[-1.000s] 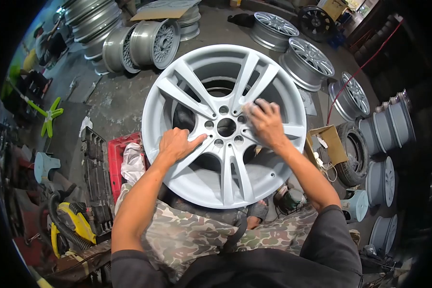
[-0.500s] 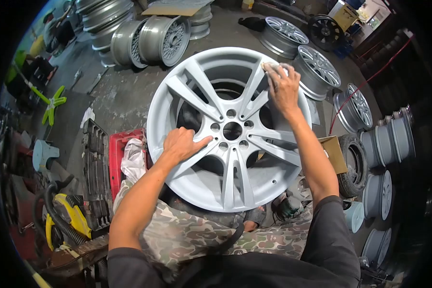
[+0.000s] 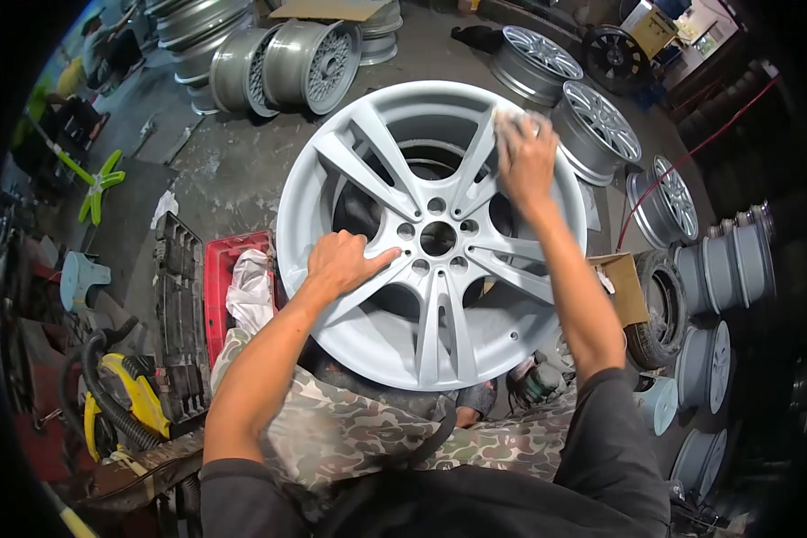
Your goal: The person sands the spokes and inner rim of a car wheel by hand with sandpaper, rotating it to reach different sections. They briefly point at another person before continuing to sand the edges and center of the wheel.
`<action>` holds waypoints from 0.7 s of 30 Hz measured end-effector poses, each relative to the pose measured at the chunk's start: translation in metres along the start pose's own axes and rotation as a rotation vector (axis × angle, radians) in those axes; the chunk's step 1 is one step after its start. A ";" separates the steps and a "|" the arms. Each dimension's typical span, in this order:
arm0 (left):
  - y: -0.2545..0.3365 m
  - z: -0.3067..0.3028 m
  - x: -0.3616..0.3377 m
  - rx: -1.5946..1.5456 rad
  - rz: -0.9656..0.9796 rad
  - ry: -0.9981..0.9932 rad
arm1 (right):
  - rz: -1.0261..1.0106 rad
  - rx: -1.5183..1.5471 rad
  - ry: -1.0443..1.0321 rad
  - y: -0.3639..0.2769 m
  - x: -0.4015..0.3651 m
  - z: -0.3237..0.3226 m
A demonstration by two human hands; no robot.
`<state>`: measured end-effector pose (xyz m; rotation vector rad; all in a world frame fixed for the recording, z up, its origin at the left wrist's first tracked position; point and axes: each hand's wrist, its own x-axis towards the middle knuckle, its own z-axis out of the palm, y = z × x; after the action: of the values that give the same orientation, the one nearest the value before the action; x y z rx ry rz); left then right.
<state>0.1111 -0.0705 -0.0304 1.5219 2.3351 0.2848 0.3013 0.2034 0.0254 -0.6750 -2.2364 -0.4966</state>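
A large pale grey wheel rim with split spokes lies face up in front of my lap, tilted towards me. My left hand grips a left spoke, its thumb stretched towards the bolt holes at the hub and its fingers curled over the spoke. At the upper right, my right hand presses a small yellowish pad against the outer end of a spoke by the rim's lip. Its fingers are bent, dusty and slightly blurred, and they hide most of the pad.
Left of the rim stands a red crate with a white cloth. A yellow-black machine with a hose is at lower left. Mesh wheels stand behind; more wheels, a tyre and a cardboard box line the right.
My right hand has shifted slightly at the spoke's outer end and looks more blurred. My left hand keeps its grip on the spoke. The whole view has moved a little.
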 end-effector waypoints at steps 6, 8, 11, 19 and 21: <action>-0.004 0.005 0.001 -0.029 0.026 0.027 | -0.087 0.076 -0.095 -0.060 -0.099 -0.018; -0.009 0.012 0.004 -0.026 0.050 0.075 | -0.103 0.030 -0.078 -0.053 -0.090 -0.014; -0.009 0.015 0.005 -0.029 0.070 0.121 | -0.049 -0.021 0.006 -0.018 -0.028 -0.004; -0.008 0.012 0.002 -0.034 0.055 0.099 | -0.345 0.075 -0.135 -0.018 -0.064 -0.012; -0.006 0.006 0.003 -0.039 0.035 0.046 | -0.455 0.015 -0.180 -0.013 -0.068 -0.020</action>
<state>0.1075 -0.0707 -0.0389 1.5551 2.3252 0.3759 0.3442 0.1612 -0.0138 -0.2011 -2.5706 -0.6586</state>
